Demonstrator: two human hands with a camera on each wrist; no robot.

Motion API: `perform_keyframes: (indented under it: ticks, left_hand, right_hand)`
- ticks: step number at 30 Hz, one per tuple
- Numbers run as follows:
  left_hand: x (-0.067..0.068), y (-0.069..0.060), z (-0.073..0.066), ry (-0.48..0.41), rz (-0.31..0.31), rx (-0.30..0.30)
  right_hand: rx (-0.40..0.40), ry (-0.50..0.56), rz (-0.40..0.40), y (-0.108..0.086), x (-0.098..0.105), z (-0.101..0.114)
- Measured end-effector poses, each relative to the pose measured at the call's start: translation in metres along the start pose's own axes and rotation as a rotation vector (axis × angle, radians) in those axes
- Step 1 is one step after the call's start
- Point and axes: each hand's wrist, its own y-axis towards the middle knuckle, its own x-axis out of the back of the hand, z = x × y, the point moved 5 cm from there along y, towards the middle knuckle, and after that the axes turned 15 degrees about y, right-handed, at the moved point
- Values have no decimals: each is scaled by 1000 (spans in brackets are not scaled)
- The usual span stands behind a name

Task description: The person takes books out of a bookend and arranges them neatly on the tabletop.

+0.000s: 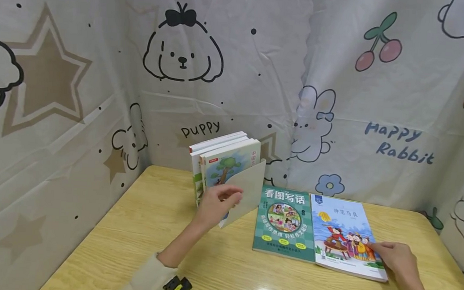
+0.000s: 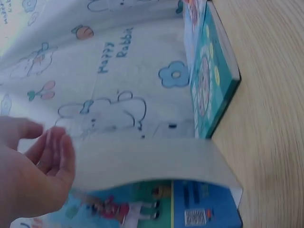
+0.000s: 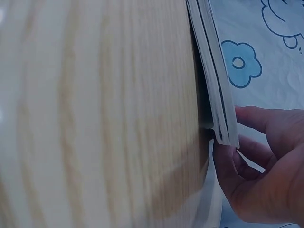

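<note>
My left hand [image 1: 216, 204] hovers in front of a white bookend-like panel [image 1: 249, 193], its fingers loosely bent. The left wrist view shows nothing between its thumb and fingers. Behind the panel several books [image 1: 218, 165] stand upright, the front one with a tree on its cover. On the table lie a green book [image 1: 266, 224] and, beside it, a blue picture book [image 1: 339, 217] with cartoon figures. With thumb above and fingers below, my right hand [image 1: 399, 258] pinches the blue book's right edge. In the right wrist view, that book's page edges [image 3: 221, 95] face the camera.
A wooden table [image 1: 137, 228] carries everything. A patterned white cloth [image 1: 226, 104] hangs behind it and along both sides. The standing books are near the back, close to the cloth. A dark band-like object [image 1: 177, 286] is on my left sleeve.
</note>
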Motion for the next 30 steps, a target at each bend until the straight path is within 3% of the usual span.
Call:
perform_keyframes:
  ticks: [4, 6, 9, 11, 14, 20, 25, 27, 30]
  left_hand:
    - [35, 4, 9, -97, -241, 37]
    - [53, 7, 17, -104, -346, 67]
    - [76, 11, 32, -30, -448, 134]
    - [87, 15, 44, 45, -464, 188]
    - [94, 20, 65, 115, -414, 274]
    - [88, 26, 96, 156, -224, 376]
    - [87, 32, 112, 93, -147, 387]
    - [88, 34, 118, 64, -127, 370]
    - [87, 35, 126, 91, -83, 327]
  right_hand:
    - [3, 7, -16, -1, 1, -3]
    - [9, 24, -14, -1, 2, -4]
    - [12, 55, -4, -1, 4, -6]
    - [17, 84, 9, -1, 6, -5]
    - [9, 119, 18, -1, 7, -4]
    - [7, 112, 25, 1, 6, -2]
    - [-3, 147, 46, 1, 8, -1]
    - [-5, 163, 58, 1, 10, 2]
    - [8, 148, 58, 0, 12, 6]
